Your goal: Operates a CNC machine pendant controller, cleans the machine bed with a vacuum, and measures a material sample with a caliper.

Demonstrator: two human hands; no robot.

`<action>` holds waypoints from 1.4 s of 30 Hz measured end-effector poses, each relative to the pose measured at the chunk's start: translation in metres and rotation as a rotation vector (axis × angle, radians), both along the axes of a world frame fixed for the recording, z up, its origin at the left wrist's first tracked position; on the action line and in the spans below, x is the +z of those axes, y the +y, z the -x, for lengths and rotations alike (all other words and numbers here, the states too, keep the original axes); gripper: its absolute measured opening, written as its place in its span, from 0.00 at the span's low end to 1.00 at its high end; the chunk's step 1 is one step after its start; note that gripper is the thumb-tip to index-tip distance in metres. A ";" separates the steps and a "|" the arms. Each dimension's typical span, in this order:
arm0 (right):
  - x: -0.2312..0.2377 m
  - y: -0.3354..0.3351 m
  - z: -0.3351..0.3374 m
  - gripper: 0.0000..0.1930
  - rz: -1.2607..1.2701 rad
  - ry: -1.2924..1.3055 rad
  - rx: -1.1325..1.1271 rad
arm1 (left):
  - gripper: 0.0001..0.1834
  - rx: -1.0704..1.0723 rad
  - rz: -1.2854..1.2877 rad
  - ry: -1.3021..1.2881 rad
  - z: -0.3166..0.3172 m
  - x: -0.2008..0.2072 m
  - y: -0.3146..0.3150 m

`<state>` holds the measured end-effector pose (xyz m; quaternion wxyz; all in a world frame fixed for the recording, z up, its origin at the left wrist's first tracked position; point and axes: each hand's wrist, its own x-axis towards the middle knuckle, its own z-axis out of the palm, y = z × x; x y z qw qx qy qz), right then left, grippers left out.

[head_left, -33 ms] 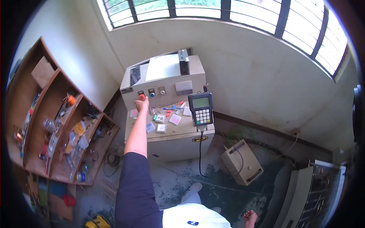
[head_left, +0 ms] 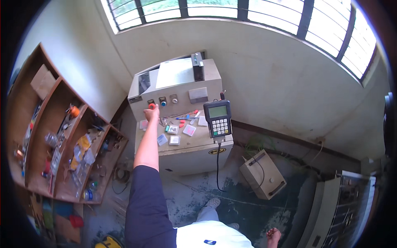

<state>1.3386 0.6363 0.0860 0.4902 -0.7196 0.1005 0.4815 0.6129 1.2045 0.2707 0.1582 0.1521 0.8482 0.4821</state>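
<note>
My left arm reaches forward to a beige control cabinet (head_left: 178, 159). The fingers of my left hand (head_left: 152, 113) are closed round a red push button (head_left: 151, 106) on its sloped front panel. To the right of that button sit a blue-centred button (head_left: 163, 102) and a silver key switch (head_left: 174, 99). Below the hand, small clear plastic cases (head_left: 174, 140), a blue pen (head_left: 186, 118) and red bits lie on the cabinet's ledge. My right hand (head_left: 273, 236) hangs low at the right with curled fingers; whether it holds anything is hidden.
A handheld keypad controller (head_left: 218, 120) stands at the ledge's right end, its black cable (head_left: 218, 165) running to the floor. A beige box (head_left: 263, 175) lies on the floor. Cluttered wooden shelves (head_left: 62, 136) stand left; a metal-framed machine (head_left: 351, 211) stands right. Barred windows line the far wall.
</note>
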 end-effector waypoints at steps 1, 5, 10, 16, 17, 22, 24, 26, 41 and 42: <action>0.007 -0.007 0.004 0.06 -0.034 -0.013 -0.114 | 0.32 -0.005 -0.020 -0.090 -0.014 0.011 0.006; 0.011 -0.026 0.034 0.08 0.072 -0.105 -0.096 | 0.29 -0.080 -0.044 -0.187 0.042 0.002 0.012; 0.017 -0.053 0.080 0.07 0.125 -0.101 -0.229 | 0.21 -0.381 0.213 0.699 0.033 0.005 -0.010; 0.041 -0.051 0.124 0.05 0.182 -0.145 -0.271 | 0.29 -0.555 0.129 0.796 0.036 0.004 -0.007; 0.049 -0.052 0.132 0.05 0.183 -0.163 -0.276 | 0.32 -0.512 0.024 0.828 0.039 -0.002 0.000; 0.050 -0.059 0.137 0.06 0.138 -0.204 -0.339 | 0.39 -0.453 -0.007 0.684 0.069 -0.023 0.021; 0.054 -0.065 0.141 0.05 0.155 -0.226 -0.399 | 0.40 -0.434 0.041 0.715 0.058 -0.017 0.021; 0.050 -0.077 0.141 0.04 0.152 -0.226 -0.410 | 0.40 -0.435 0.046 0.782 0.049 -0.018 0.024; 0.022 -0.107 0.137 0.07 0.120 -0.114 -0.425 | 0.13 -0.305 -0.597 -0.081 0.069 -0.050 0.011; 0.022 -0.108 0.137 0.07 0.118 -0.107 -0.392 | 0.13 -0.295 -0.593 -0.096 0.068 -0.048 0.008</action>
